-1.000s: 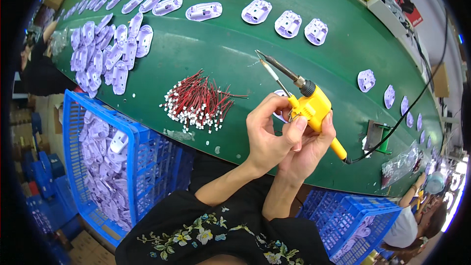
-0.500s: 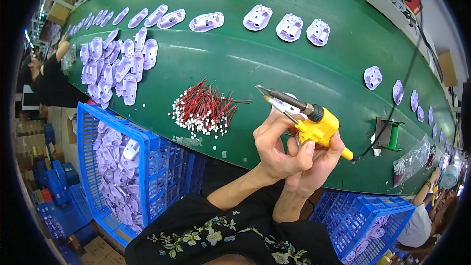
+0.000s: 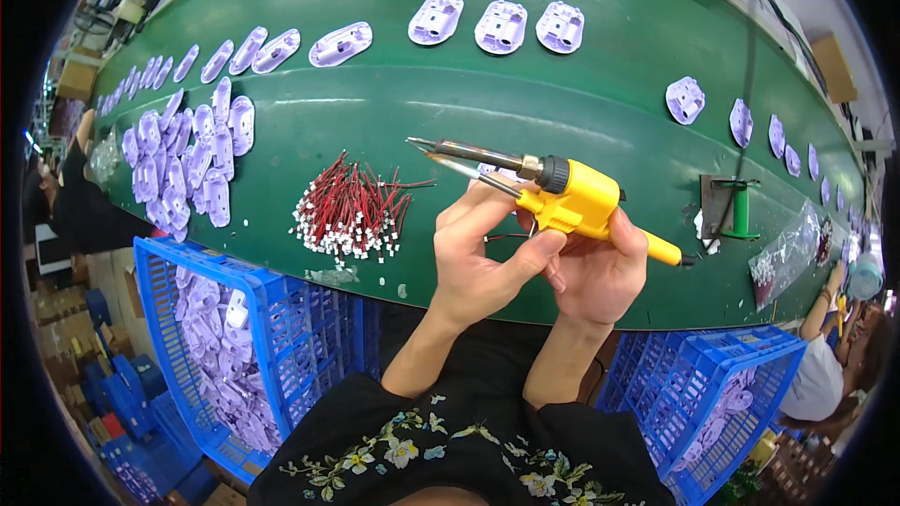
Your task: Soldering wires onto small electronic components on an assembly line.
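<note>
A yellow soldering gun (image 3: 591, 201) with a metal barrel and a thin feed tube points to the upper left. My right hand (image 3: 605, 276) is closed round its grip. My left hand (image 3: 483, 248) is closed beside the gun's front, its fingers on a lavender plastic shell (image 3: 485, 171) that the barrel and fingers mostly hide. A short red wire shows between the two hands. Left of my hands, on the green table, lies a pile of red wires with white connectors (image 3: 352, 206).
Lavender shells (image 3: 202, 155) are heaped at the left, with more in a row along the far side (image 3: 502, 26). Blue crates (image 3: 281, 319) of shells stand at the table's near edge. A green spool (image 3: 741, 211) and a plastic bag (image 3: 783, 258) lie right. Other people sit at both ends.
The view has shifted, and the table's things appear further left and higher. Both hands still hold the soldering gun and shell; the gun now lies flatter, its tip further left in view.
</note>
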A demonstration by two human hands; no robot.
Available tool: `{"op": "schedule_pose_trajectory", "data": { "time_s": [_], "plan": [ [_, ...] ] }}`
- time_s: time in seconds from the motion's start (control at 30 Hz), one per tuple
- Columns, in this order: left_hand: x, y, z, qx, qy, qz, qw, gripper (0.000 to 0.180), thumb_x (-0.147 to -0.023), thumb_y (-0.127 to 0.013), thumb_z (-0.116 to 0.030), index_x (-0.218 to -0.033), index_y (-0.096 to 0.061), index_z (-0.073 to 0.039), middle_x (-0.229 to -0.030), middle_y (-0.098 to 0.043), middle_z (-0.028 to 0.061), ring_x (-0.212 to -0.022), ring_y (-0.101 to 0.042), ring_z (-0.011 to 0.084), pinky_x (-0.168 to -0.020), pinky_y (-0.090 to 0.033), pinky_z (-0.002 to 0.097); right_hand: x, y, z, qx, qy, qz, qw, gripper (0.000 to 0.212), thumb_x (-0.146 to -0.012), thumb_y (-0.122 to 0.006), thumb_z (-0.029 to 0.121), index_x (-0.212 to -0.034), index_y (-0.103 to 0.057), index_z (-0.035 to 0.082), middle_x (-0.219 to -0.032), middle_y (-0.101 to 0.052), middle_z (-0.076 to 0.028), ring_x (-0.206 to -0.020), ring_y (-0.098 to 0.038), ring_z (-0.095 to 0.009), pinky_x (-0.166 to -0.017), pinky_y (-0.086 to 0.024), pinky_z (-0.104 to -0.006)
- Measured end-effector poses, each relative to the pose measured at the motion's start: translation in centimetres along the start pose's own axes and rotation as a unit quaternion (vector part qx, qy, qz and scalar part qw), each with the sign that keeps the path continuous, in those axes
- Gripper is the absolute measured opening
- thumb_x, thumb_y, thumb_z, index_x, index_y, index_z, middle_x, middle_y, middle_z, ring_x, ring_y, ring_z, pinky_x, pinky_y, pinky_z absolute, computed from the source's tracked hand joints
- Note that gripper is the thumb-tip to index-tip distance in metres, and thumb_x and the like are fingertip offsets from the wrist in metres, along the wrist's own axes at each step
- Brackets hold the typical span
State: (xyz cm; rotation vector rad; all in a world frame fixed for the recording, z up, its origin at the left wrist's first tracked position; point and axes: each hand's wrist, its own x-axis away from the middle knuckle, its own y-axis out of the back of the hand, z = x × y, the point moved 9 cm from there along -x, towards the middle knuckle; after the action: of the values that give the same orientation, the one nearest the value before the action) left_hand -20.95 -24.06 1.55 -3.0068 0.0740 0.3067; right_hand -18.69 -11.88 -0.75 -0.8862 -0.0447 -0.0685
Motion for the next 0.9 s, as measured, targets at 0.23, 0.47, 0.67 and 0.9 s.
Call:
{"op": "schedule_pose_trajectory", "data": {
  "time_s": [0.23,0.47,0.67,0.9],
  "plan": [
    [0.1,-1.1,-1.8,-0.035,-0.095,0.073,0.992,0.037,-0.075,-0.076,-0.013,-0.104,-0.065,0.007,-0.093,-0.065,0.0113,-0.072,-0.057,0.0152,-0.063,-0.048,0.0273,0.2,-1.4,0.4,-0.105,-0.023,0.141,0.984,0.066,-0.094,-0.031,0.046,-0.121,-0.048,-0.012,-0.076,-0.058,-0.031,-0.035,-0.046,-0.023,-0.031,-0.039,-0.0285],
    [0.4,-1.1,-2.7,-0.067,-0.129,0.054,0.988,0.043,-0.075,-0.076,-0.011,-0.111,-0.063,0.008,-0.1,-0.066,0.0155,-0.078,-0.061,0.0177,-0.063,-0.05,0.0264,0.5,-0.9,-0.8,-0.15,-0.093,0.026,0.984,0.064,-0.09,-0.035,0.045,-0.118,-0.052,-0.009,-0.081,-0.059,-0.029,-0.035,-0.042,-0.017,-0.032,-0.037,-0.0256],
    [0.4,0.0,-3.7,-0.114,-0.129,-0.029,0.985,0.031,-0.073,-0.077,-0.01,-0.095,-0.063,0.007,-0.074,-0.056,0.0062,-0.062,-0.052,0.0113,-0.055,-0.044,0.0242,1.0,-1.6,-2.4,-0.206,-0.133,-0.091,0.965,0.054,-0.091,-0.037,0.04,-0.11,-0.055,-0.006,-0.052,-0.04,0.001,-0.039,-0.032,-0.008,-0.034,-0.027,-0.0194],
    [0.4,0.8,-2.7,-0.092,-0.072,-0.06,0.991,0.028,-0.07,-0.074,-0.008,-0.091,-0.063,0.007,-0.072,-0.054,0.0052,-0.059,-0.046,0.0099,-0.051,-0.038,0.024,1.7,-1.7,-3.4,-0.283,-0.124,-0.148,0.939,0.051,-0.095,-0.038,0.039,-0.112,-0.052,-0.007,-0.074,-0.058,-0.014,-0.039,-0.029,-0.003,-0.032,-0.028,-0.0167]
  ]
}}
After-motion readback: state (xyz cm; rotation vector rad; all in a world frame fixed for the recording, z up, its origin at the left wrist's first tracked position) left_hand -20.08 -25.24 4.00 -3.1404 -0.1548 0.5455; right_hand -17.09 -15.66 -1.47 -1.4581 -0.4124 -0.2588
